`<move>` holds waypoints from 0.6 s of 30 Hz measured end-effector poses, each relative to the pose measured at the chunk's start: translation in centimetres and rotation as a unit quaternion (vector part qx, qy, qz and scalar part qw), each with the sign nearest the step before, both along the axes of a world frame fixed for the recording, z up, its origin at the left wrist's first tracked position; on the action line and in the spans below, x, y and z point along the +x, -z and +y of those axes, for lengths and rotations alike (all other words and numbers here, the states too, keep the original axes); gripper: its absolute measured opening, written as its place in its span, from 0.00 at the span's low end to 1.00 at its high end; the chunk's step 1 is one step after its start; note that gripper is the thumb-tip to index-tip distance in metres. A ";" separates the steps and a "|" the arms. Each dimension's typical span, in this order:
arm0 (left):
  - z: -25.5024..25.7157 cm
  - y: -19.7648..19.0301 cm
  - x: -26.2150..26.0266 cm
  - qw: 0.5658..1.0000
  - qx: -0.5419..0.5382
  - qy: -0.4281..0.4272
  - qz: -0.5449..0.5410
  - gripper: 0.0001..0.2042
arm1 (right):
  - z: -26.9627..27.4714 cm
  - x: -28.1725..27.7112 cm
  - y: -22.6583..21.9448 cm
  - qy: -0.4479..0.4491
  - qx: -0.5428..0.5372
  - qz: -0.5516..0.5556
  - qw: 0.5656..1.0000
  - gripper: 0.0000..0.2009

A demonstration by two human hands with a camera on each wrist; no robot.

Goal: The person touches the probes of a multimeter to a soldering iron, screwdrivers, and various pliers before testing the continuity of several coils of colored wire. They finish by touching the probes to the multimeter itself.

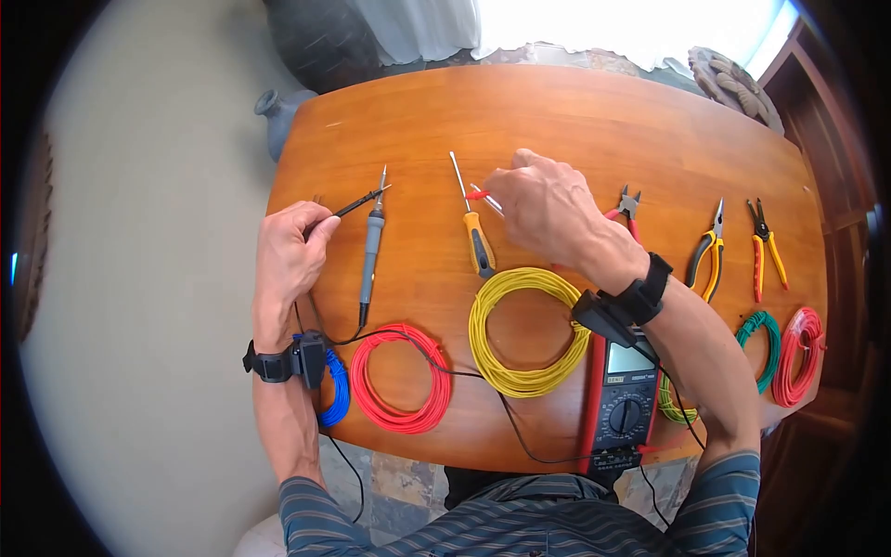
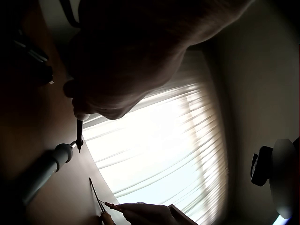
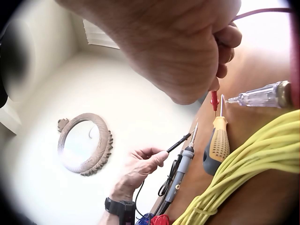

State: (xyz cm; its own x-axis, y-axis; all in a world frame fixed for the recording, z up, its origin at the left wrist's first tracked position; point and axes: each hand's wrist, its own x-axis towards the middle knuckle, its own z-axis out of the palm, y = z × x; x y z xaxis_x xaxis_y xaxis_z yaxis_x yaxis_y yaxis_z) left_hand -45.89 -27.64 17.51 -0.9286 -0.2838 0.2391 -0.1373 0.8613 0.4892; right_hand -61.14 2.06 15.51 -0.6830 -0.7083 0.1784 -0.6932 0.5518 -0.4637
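My left hand (image 1: 292,249) pinches a black multimeter probe (image 1: 356,204), its tip right at the metal end of a grey soldering iron (image 1: 371,255) lying on the table. In the right wrist view the probe's tip overlaps the iron's tip. My right hand (image 1: 557,212) holds a red multimeter probe (image 3: 214,100) pointing down at the shaft of a yellow-and-grey screwdriver (image 1: 478,243). Close beside that shaft is a clear-handled screwdriver (image 3: 260,96), partly covered by the right hand in the head view. The red and black multimeter (image 1: 624,408) lies near the front edge, its leads running out from it.
Coils of blue (image 1: 335,395), red (image 1: 401,420), yellow (image 1: 527,382), green (image 1: 759,351) and more red wire (image 1: 798,357) line the front. Red-handled cutters (image 1: 630,204), long-nose pliers (image 1: 709,246) and wire strippers (image 1: 764,243) lie to the right. A black lead crosses the coils.
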 end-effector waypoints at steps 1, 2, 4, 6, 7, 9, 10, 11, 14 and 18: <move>0.1 -0.1 0.0 1.000 -0.015 0.000 -0.022 0.05 | 0.1 0.1 -0.3 -0.010 0.037 -0.012 0.999 0.09; 0.2 -0.1 0.0 1.000 -0.014 0.004 -0.022 0.05 | 0.3 0.2 -0.6 -0.019 0.073 -0.025 0.997 0.08; 0.3 -0.4 -0.2 0.989 -0.137 -0.026 -0.050 0.05 | 0.8 0.1 -1.2 -0.008 0.080 -0.014 0.997 0.08; 1.9 -1.4 -0.1 0.994 -0.105 -0.012 -0.021 0.05 | 1.5 -0.1 -1.6 -0.001 0.087 -0.007 0.996 0.08; 2.8 -1.8 -0.1 0.997 -0.073 -0.001 0.008 0.05 | 2.0 -0.4 -1.7 0.006 0.053 -0.009 0.999 0.07; 4.8 -1.6 -0.4 0.997 -0.047 0.045 0.028 0.05 | 2.9 -1.0 -1.6 0.012 0.019 -0.009 1.000 0.08; 5.8 -1.5 -0.6 0.994 -0.021 0.092 0.048 0.04 | 3.2 -1.3 -1.4 0.015 0.023 -0.009 1.000 0.08; 6.5 -1.3 -1.0 0.994 -0.022 0.093 0.050 0.04 | 3.4 -1.4 -1.5 0.019 0.027 -0.008 0.999 0.08; 8.1 -0.1 -2.2 0.991 -0.048 0.120 0.025 0.04 | 3.8 -0.7 -1.8 0.032 0.052 -0.030 0.998 0.09; 8.7 1.2 -3.0 0.991 -0.068 0.119 0.008 0.05 | 4.6 -0.2 -2.3 0.045 0.049 -0.013 0.998 0.08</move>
State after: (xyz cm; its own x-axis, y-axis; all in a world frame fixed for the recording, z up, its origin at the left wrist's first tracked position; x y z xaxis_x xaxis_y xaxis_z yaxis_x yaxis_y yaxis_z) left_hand -48.87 -18.91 16.32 -0.9609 -0.0224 0.2761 0.0839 0.9264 0.3671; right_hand -61.38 6.65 17.82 -0.7480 -0.6571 0.0931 -0.6276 0.6548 -0.4211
